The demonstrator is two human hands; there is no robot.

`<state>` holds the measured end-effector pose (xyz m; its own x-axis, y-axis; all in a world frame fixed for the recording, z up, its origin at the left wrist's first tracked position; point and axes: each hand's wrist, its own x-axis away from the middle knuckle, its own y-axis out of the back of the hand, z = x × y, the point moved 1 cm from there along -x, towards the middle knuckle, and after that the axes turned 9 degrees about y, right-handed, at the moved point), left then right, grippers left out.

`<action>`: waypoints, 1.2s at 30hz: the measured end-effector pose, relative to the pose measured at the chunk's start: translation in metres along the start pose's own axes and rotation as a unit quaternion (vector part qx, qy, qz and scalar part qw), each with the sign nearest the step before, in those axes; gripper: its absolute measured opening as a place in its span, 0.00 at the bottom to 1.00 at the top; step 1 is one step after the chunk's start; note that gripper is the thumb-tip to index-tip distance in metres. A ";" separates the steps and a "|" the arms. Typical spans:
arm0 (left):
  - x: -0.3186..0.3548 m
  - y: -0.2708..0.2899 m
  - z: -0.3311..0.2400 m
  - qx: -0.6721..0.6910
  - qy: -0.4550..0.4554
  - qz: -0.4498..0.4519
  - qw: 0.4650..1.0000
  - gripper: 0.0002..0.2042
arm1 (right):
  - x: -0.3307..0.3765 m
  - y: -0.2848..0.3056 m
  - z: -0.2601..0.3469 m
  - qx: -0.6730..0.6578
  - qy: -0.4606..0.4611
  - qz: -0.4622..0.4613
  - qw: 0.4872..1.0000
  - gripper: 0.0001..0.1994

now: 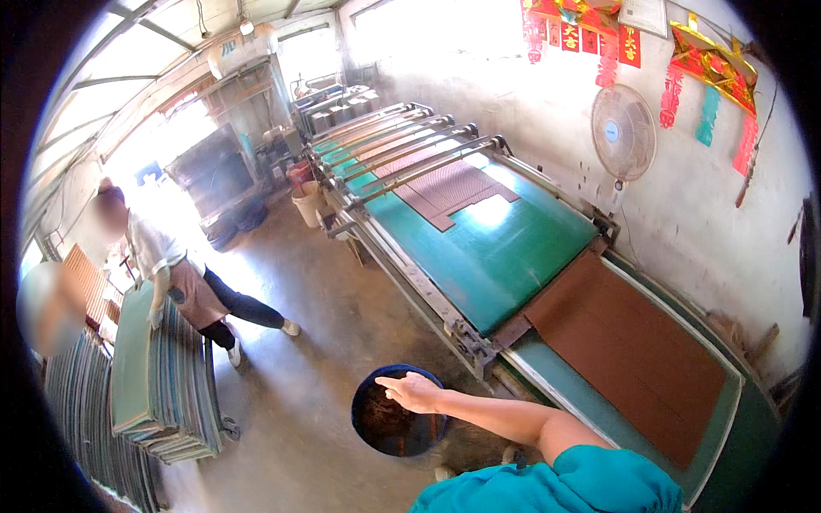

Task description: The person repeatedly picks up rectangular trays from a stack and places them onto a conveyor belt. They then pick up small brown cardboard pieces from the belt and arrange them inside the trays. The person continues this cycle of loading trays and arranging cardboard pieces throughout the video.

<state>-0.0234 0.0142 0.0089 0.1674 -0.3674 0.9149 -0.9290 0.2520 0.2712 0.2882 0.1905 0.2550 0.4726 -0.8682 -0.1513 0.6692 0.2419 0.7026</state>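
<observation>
Where the right hand (414,393) overlaps the round tub (393,369) in view, part of the tub's dark-blue rim and interior is hidden; the gap between them cannot be judged. The tub stands on the floor (295,410) near the corner of a green-bedded roller machine (505,274); its contents are dark reddish brown, too indistinct to identify. The index finger extends leftward, the other fingers bend loosely, and the hand appears unloaded. The left hand lies outside the view. Farther out, a brown sheet (633,355) covers much of the machine's near end, while a patterned sheet (449,184) lies partly beneath metal bars. At left, a co-worker (195,291) with blurred head stands by stacked green boards (137,368). Red wall hangings (629,47) bear gold characters; the fan (629,141) has a hub label too small to read.
</observation>
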 end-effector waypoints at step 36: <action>0.034 -0.162 -0.443 -0.152 -0.181 0.095 0.967 0.16 | 0.142 0.156 -0.265 0.190 -0.383 -0.319 0.846 0.18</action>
<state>0.2787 0.3576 0.1290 -0.1742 -0.5635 0.8075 -0.7830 0.5766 0.2334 0.6117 0.2197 0.1585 -0.5227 -0.8306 -0.1919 0.3467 -0.4127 0.8423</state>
